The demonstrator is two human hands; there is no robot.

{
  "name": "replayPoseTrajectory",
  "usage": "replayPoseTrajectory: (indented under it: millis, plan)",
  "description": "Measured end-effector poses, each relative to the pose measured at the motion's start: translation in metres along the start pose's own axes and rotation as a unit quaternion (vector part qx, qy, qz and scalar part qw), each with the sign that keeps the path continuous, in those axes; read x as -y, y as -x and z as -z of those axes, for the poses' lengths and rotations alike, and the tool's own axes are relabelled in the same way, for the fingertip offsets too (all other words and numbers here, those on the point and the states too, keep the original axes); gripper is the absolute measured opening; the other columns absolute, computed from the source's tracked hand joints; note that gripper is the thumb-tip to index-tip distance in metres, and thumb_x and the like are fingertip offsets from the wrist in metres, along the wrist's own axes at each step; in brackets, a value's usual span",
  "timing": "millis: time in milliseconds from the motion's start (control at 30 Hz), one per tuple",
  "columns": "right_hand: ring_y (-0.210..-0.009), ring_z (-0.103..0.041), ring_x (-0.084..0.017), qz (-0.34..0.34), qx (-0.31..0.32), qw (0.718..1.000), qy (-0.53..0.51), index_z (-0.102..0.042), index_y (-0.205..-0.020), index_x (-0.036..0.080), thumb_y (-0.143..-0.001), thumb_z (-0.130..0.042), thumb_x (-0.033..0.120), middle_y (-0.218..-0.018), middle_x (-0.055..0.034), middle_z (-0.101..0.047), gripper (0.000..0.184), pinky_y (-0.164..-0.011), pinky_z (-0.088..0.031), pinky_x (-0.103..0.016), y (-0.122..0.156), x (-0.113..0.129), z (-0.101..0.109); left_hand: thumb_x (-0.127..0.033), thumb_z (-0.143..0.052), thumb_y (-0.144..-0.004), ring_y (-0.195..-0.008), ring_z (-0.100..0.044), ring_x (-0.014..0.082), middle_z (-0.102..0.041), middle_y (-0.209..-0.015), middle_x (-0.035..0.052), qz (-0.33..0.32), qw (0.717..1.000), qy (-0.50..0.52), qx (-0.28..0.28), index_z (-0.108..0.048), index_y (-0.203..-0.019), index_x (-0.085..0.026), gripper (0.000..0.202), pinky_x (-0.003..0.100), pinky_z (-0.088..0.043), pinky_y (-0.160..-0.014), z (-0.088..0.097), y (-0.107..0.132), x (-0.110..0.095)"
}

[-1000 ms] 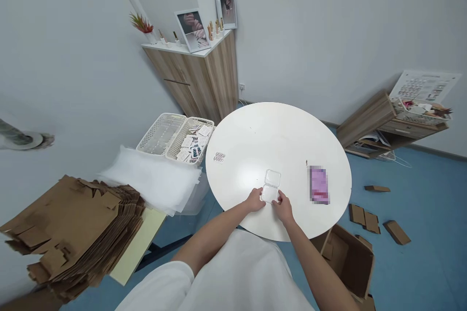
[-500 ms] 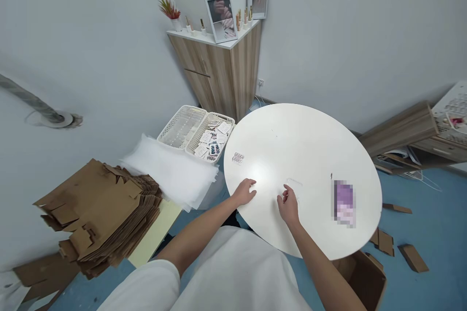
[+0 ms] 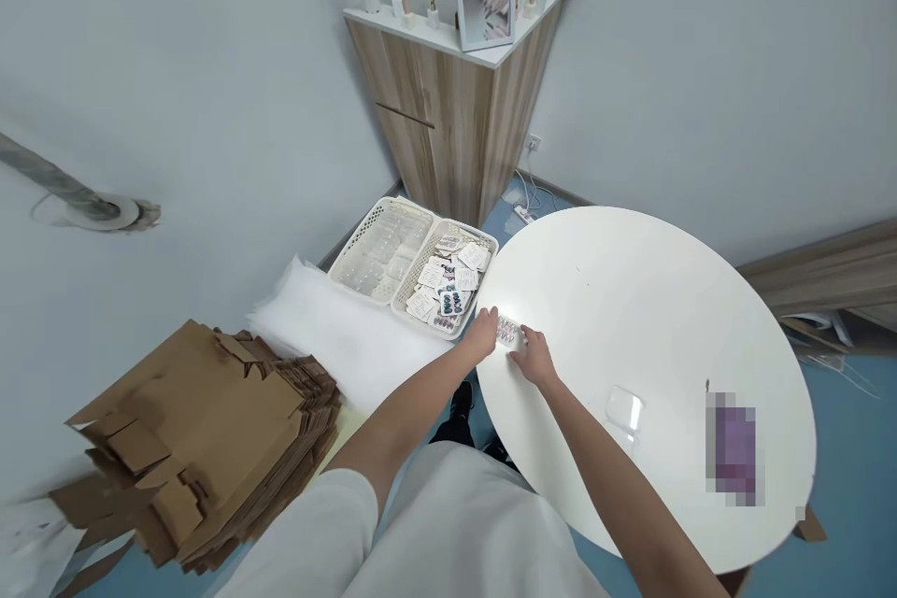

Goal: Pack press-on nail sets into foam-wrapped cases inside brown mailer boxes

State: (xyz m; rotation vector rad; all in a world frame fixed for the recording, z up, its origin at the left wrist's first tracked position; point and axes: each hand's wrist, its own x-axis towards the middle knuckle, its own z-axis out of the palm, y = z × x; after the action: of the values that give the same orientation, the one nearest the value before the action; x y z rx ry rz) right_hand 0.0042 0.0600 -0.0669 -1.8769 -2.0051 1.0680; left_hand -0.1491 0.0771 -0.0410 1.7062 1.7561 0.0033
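A small card of press-on nails point(image 3: 507, 331) lies near the left edge of the round white table point(image 3: 651, 327). My left hand point(image 3: 482, 333) touches the card's left side with fingers curled around it. My right hand point(image 3: 533, 357) pinches the card's right side. A clear plastic hinged box point(image 3: 623, 411) lies open on the table, behind my right forearm and apart from both hands.
Two white baskets stand left of the table, one point(image 3: 379, 249) with clear boxes, one point(image 3: 449, 285) with nail cards. White foam sheets point(image 3: 336, 332) and a stack of flat cardboard boxes point(image 3: 203, 439) lie further left. A wooden cabinet point(image 3: 448, 103) stands behind. A purple blurred item point(image 3: 733, 447) lies on the table's right.
Both hands left the clear box and reached left to the nail card at the table's edge. The view swung left, so the box now sits to the right.
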Motion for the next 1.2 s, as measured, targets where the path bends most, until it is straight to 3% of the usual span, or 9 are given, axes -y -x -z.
replayPoseTrajectory:
  millis: [100,367,633,800,1000,1200]
  plan:
    - [-0.103,-0.046,-0.024,-0.024,-0.011,1.000,0.015,-0.033,-0.125,0.021,-0.065,-0.058,0.023,-0.111,-0.0101,-0.043,0.065,-0.086,-0.038,-0.035,-0.012,0.008,-0.008,-0.002,-0.055,-0.065,-0.097,-0.051,0.0261,-0.040,-0.114,0.0166,-0.001,1.000,0.002,0.017,-0.021,-0.128,-0.014,0.072,0.028,-0.040,-0.074,-0.001,-0.008,0.002]
    - [-0.097,-0.047,-0.024,-0.069,-0.021,0.997,0.033,-0.042,-0.116,0.023,-0.064,-0.055,0.017,-0.106,-0.0095,-0.043,0.054,-0.075,-0.041,-0.032,-0.018,0.015,-0.014,-0.002,-0.054,-0.065,-0.095,-0.051,0.0231,-0.039,-0.112,0.0131,-0.037,0.998,0.020,0.055,-0.037,-0.114,-0.015,0.054,0.028,-0.040,-0.073,0.000,-0.013,0.007]
    - [-0.095,-0.048,-0.022,-0.063,-0.052,0.997,0.008,-0.041,-0.112,0.020,-0.062,-0.053,0.015,-0.102,-0.0067,-0.048,0.052,-0.077,-0.040,-0.032,-0.014,0.014,-0.018,-0.001,-0.048,-0.068,-0.105,-0.044,0.0229,-0.046,-0.107,0.0098,-0.078,0.995,0.057,0.015,-0.034,-0.118,-0.020,0.056,0.030,-0.037,-0.082,-0.008,-0.005,0.015]
    - [-0.094,-0.049,-0.020,-0.035,-0.070,0.995,-0.067,-0.037,-0.117,0.019,-0.065,-0.047,0.014,-0.106,-0.0067,-0.048,0.053,-0.079,-0.042,-0.034,-0.002,0.006,-0.020,-0.003,-0.046,-0.070,-0.112,-0.039,0.0209,-0.045,-0.116,0.0081,-0.100,0.988,0.113,-0.012,-0.029,-0.125,-0.023,0.061,0.032,-0.031,-0.093,-0.020,0.003,0.018]
    - [-0.092,-0.050,-0.019,0.005,-0.052,0.993,-0.103,-0.026,-0.129,0.020,-0.066,-0.049,0.013,-0.112,-0.0084,-0.043,0.067,-0.081,-0.044,-0.034,0.028,-0.011,-0.002,-0.006,-0.051,-0.069,-0.112,-0.040,0.0203,-0.043,-0.117,0.0084,-0.135,0.982,0.131,-0.009,-0.025,-0.128,-0.021,0.067,0.033,-0.033,-0.094,-0.034,0.016,0.001]
    - [-0.084,-0.052,-0.017,0.020,-0.069,0.993,-0.092,-0.021,-0.132,0.021,-0.070,-0.048,0.015,-0.110,-0.0082,-0.047,0.067,-0.078,-0.045,-0.035,0.069,-0.049,0.030,-0.009,-0.054,-0.069,-0.101,-0.048,0.0208,-0.045,-0.116,0.0090,-0.156,0.977,0.143,0.000,-0.027,-0.128,-0.022,0.067,0.035,-0.039,-0.087,-0.056,0.035,-0.042]
